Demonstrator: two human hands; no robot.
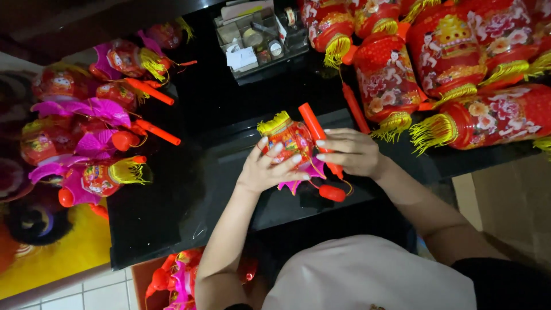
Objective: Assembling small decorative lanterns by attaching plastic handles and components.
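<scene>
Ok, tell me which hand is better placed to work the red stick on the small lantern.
Right, probably. The right hand already lies across the red stick, while the left hand cups the small lantern and is busy steadying it.

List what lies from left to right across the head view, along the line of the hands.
Pink-fanned lanterns → left hand → small lantern → right hand → large red lanterns.
</scene>
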